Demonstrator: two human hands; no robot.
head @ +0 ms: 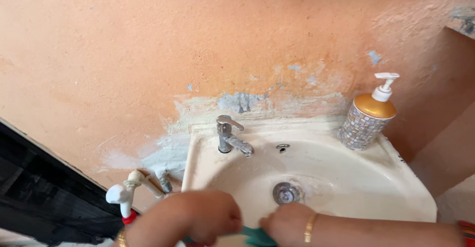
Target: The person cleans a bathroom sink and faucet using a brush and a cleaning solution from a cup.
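My left hand (198, 216) and my right hand (282, 224) are low in the head view, at the front edge of a cream wash basin (396, 187). Both hands close on a teal object (255, 236) between them; only a small part of it shows, so I cannot tell what it is. A gold bangle circles each wrist. The chrome drain (286, 193) lies just above my right hand. The chrome tap (232, 139) stands at the basin's back left, with no water running.
A soap dispenser (370, 116) with a mosaic body, gold top and white pump stands on the basin's back right corner. A white plastic wall tap (123, 197) juts out left of the basin. Behind is a peeling orange wall; a dark surface lies at the far left.
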